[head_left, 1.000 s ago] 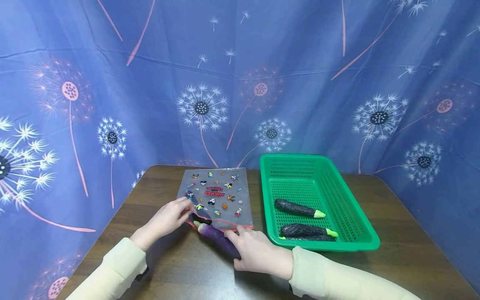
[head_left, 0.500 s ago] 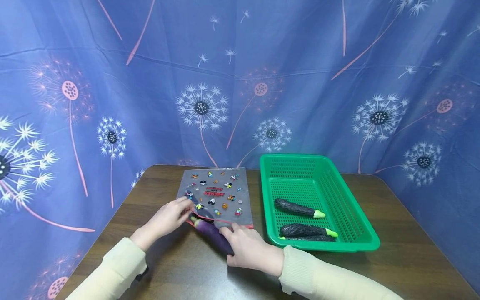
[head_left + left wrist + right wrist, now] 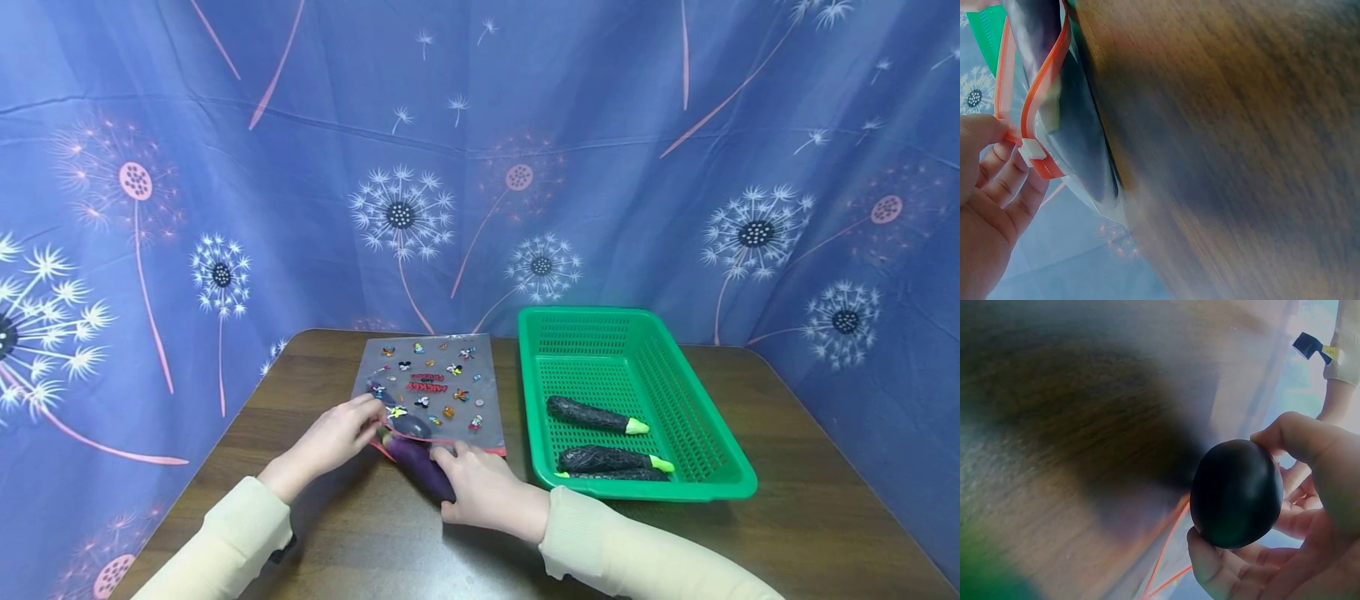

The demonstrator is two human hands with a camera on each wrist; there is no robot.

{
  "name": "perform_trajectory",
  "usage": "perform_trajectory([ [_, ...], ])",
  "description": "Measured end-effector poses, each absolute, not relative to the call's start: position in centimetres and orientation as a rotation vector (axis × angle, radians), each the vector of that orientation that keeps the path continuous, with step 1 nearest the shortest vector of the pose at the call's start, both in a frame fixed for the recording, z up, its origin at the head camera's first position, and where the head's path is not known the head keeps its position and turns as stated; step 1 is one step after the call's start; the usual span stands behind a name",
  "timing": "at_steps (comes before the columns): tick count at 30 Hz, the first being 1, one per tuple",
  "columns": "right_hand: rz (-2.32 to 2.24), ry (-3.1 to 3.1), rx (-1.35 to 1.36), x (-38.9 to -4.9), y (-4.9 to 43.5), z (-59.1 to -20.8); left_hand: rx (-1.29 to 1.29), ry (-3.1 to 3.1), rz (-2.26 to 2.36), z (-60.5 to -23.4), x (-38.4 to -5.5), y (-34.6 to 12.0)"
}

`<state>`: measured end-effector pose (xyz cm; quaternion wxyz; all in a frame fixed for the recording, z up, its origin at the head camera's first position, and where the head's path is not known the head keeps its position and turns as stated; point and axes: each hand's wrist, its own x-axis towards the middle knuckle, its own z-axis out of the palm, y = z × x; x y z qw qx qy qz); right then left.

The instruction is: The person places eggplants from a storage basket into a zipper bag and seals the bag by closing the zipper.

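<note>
A clear zip bag (image 3: pixel 491 408) with small cartoon prints and a red-orange mouth edge lies on the table. My left hand (image 3: pixel 345 432) pinches the left part of its mouth, beside a white zip slider (image 3: pixel 1032 150). My right hand (image 3: pixel 487 492) grips a purple eggplant (image 3: pixel 420 468), thumb and fingers around its dark rounded end in the right wrist view. The eggplant's stem end points into the parted mouth, close to my left fingers. A dark rounded thing (image 3: pixel 411 427) shows through the bag just inside the mouth; its full shape is hidden.
To the right stands a green slotted basket (image 3: pixel 720 433). Several black, wrinkled, long vegetable-like things (image 3: pixel 588 413) with light green ends lie in it. The brown wooden table (image 3: pixel 345 533) meets a blue dandelion-print cloth (image 3: pixel 480 150) at the back.
My right hand has moved left and slightly forward, carrying the eggplant farther into the bag's mouth. A dark rounded shape now shows more clearly through the plastic. My left hand stays in place.
</note>
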<state>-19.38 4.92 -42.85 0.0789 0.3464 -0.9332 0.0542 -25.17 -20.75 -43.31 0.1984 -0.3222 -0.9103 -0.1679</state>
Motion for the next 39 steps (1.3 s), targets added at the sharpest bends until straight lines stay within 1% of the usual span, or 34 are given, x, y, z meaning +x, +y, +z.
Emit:
perform_trajectory([
  [10, 0.233, -2.853, 0.961, -19.7, 3.9, -43.4, -0.895, -2.585, -0.470, -43.2, -25.2, -20.7],
  [20, 0.275, -2.861, 0.890, -19.4, 3.1, -43.6, -0.886, -2.602, -0.463, -43.0, -24.8, -20.6],
  [30, 0.260, -2.870, 0.878, -19.3, 3.4, -43.8, -0.902, -2.590, -0.463, -43.1, -24.9, -20.6],
  [39, 0.267, -2.815, 0.927, -18.6, 4.7, -43.9, -0.898, -2.596, -0.461, -43.2, -24.9, -20.7],
])
